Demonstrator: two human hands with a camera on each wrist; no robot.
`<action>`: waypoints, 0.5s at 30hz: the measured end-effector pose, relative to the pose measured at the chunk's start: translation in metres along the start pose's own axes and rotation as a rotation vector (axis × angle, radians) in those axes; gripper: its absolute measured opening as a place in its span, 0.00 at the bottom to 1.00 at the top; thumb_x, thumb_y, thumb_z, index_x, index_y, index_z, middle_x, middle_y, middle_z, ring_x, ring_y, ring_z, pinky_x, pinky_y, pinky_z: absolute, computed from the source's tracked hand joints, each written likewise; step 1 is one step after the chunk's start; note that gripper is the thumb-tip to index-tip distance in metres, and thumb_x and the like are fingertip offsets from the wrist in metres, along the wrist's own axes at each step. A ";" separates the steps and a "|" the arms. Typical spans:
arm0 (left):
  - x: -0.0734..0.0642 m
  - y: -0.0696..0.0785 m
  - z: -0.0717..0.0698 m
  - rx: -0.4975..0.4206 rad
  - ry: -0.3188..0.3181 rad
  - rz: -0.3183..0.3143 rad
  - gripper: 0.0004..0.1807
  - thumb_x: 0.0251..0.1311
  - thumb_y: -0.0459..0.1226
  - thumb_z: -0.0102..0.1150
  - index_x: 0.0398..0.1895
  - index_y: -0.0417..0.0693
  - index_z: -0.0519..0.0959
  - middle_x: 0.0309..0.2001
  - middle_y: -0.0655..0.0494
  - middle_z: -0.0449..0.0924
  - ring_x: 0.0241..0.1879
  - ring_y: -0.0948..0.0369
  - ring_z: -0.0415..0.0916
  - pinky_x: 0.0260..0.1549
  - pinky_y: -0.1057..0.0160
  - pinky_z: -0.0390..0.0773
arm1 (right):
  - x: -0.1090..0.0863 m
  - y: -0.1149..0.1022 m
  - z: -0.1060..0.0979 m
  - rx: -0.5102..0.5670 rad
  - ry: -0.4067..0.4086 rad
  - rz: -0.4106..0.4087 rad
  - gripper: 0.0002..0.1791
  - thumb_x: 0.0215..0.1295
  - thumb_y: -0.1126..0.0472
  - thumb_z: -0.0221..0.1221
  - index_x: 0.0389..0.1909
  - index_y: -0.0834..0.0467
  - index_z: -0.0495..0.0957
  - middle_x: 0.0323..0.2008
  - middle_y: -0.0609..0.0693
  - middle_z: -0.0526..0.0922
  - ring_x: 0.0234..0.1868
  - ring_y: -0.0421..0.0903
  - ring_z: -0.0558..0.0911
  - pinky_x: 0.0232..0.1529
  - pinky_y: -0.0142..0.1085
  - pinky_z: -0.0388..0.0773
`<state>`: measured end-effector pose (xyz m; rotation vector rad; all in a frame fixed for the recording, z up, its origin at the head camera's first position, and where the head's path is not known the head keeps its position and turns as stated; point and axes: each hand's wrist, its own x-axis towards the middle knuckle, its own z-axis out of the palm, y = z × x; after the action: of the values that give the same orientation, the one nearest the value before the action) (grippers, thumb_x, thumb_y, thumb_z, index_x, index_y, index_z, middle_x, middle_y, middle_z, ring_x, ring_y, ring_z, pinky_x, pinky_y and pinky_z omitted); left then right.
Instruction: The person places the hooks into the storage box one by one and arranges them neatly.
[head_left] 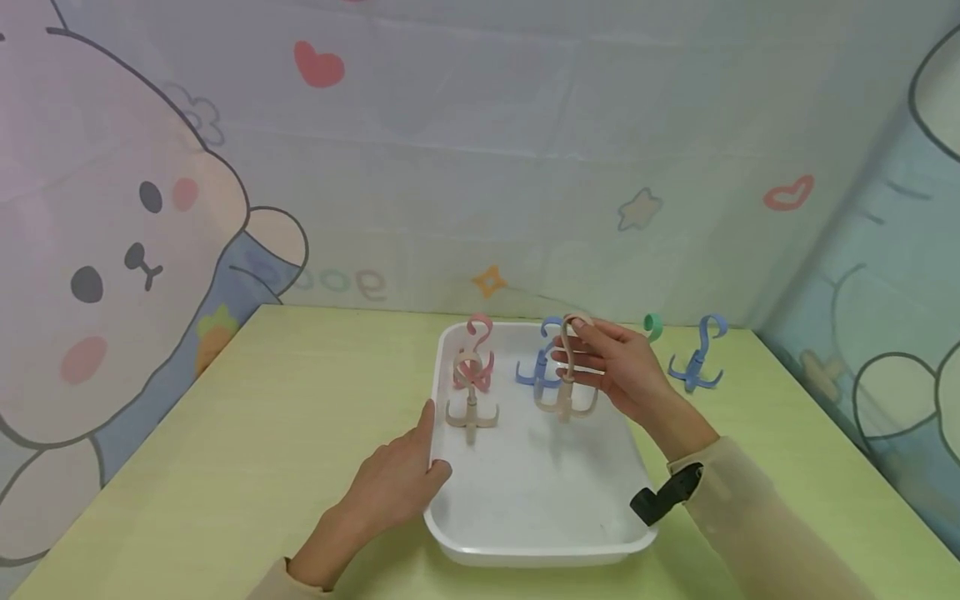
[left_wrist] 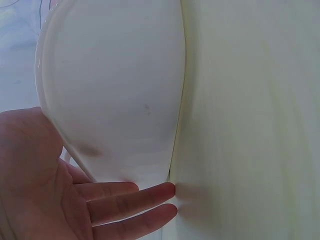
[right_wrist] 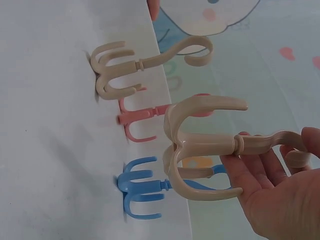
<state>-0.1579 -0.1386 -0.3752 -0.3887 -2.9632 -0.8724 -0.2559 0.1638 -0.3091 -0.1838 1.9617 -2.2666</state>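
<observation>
Your right sleeve lies at four o'clock. Your right hand has its fingers pinching a beige hook by its curl above the tray. Your left hand grips its rim at nine, thumb over, fingers outside. Inside stand a second beige hook at ten, a pink hook at eleven, a blue hook at twelve.

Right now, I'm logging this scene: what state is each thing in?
White tray, holding hooks
Held beige hook, upright, above tray
Other beige hook, standing in tray
Pink hook, standing in tray
Inner blue hook, standing in tray
Outer blue hook, standing outside tray
Green hook, mostly hidden
Left hand, touching tray
Right hand, gripping hook
</observation>
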 end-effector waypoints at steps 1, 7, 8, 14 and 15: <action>0.000 0.000 0.000 0.000 0.000 -0.001 0.45 0.64 0.39 0.51 0.83 0.34 0.52 0.66 0.38 0.79 0.42 0.50 0.84 0.37 0.48 0.81 | 0.000 0.000 0.000 0.005 -0.001 -0.001 0.10 0.76 0.52 0.63 0.50 0.50 0.87 0.42 0.48 0.93 0.45 0.46 0.92 0.49 0.43 0.87; 0.000 0.001 -0.002 0.000 -0.003 -0.006 0.45 0.64 0.39 0.52 0.84 0.34 0.51 0.68 0.38 0.78 0.43 0.50 0.84 0.38 0.48 0.81 | 0.002 0.000 0.003 0.025 0.003 0.008 0.11 0.76 0.53 0.63 0.51 0.52 0.87 0.41 0.47 0.93 0.45 0.46 0.92 0.49 0.43 0.87; 0.000 0.001 -0.001 0.000 -0.004 -0.007 0.45 0.64 0.39 0.52 0.84 0.34 0.51 0.68 0.38 0.78 0.43 0.50 0.84 0.38 0.48 0.81 | 0.002 0.001 0.004 0.021 0.006 0.011 0.12 0.76 0.53 0.63 0.52 0.52 0.87 0.41 0.47 0.92 0.45 0.46 0.92 0.49 0.43 0.87; -0.001 0.001 -0.002 -0.005 -0.008 -0.008 0.45 0.65 0.39 0.51 0.84 0.34 0.51 0.70 0.38 0.76 0.43 0.50 0.84 0.37 0.49 0.81 | 0.005 0.004 0.007 0.013 0.011 0.019 0.18 0.75 0.53 0.63 0.58 0.57 0.84 0.41 0.46 0.92 0.45 0.46 0.92 0.50 0.43 0.87; -0.001 0.001 -0.002 -0.006 -0.008 -0.007 0.45 0.65 0.39 0.51 0.84 0.34 0.51 0.70 0.38 0.76 0.43 0.50 0.84 0.37 0.49 0.81 | 0.006 0.005 0.007 0.018 0.009 0.020 0.18 0.75 0.53 0.63 0.58 0.58 0.84 0.41 0.46 0.92 0.45 0.46 0.92 0.51 0.43 0.87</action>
<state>-0.1571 -0.1385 -0.3734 -0.3827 -2.9715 -0.8834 -0.2603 0.1551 -0.3132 -0.1517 1.9382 -2.2757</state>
